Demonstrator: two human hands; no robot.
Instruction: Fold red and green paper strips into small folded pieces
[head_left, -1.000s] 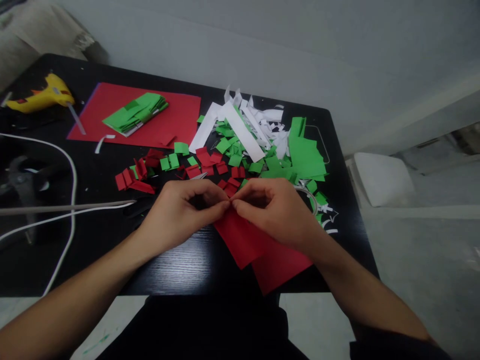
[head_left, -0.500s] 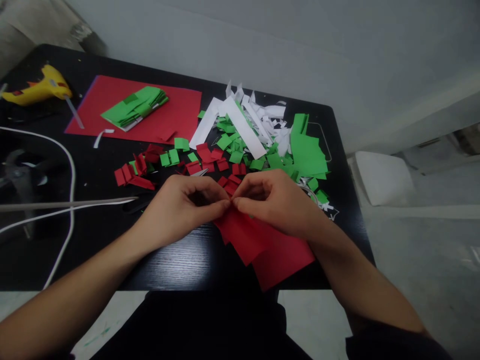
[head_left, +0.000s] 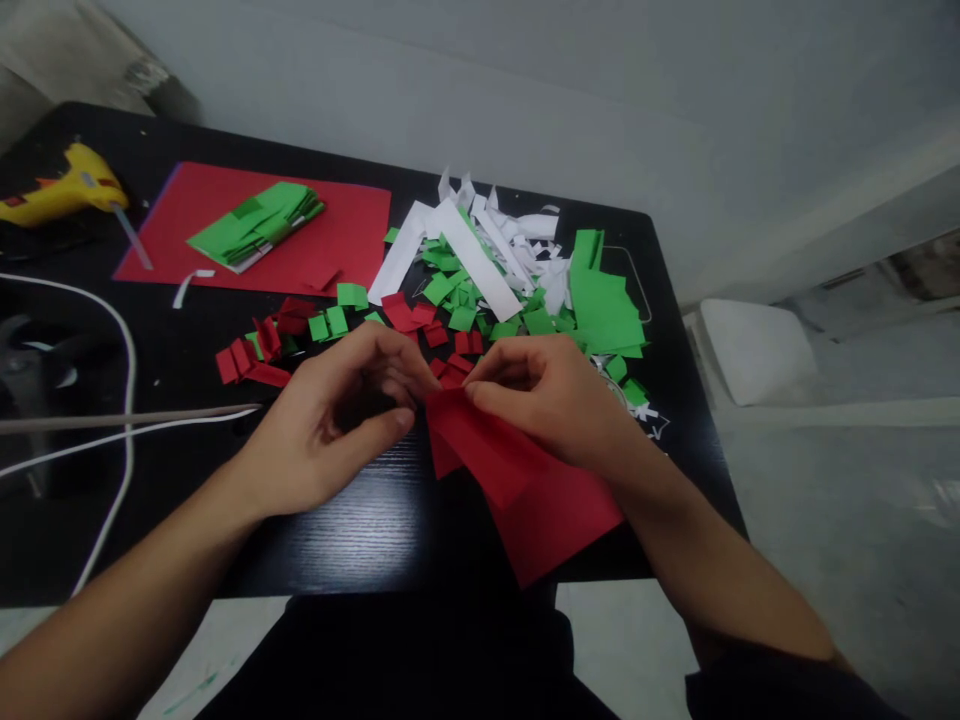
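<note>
Red paper (head_left: 487,450) hangs from the fingers of my right hand (head_left: 536,390), which pinches its upper edge between thumb and index finger. Part of the sheet reaches down toward the table's front edge. My left hand (head_left: 337,420) is open beside the paper, thumb spread away from the fingers; its fingertips are close to the paper's upper left corner, and I cannot tell if they touch it. Small folded red pieces (head_left: 469,343) lie just beyond my hands. More red pieces (head_left: 238,358) sit to the left, near several small green squares (head_left: 328,322).
On the black table (head_left: 352,545) a yellow glue gun (head_left: 71,185) lies far left, beside a red sheet (head_left: 352,220) bearing folded green paper (head_left: 255,222). White strips (head_left: 484,260) and larger green paper (head_left: 604,300) are piled at the back. A white cable (head_left: 127,400) crosses the left side.
My left hand has opened and drawn back to the left from the red paper. My right hand still pinches it, and the view has shifted slightly.
</note>
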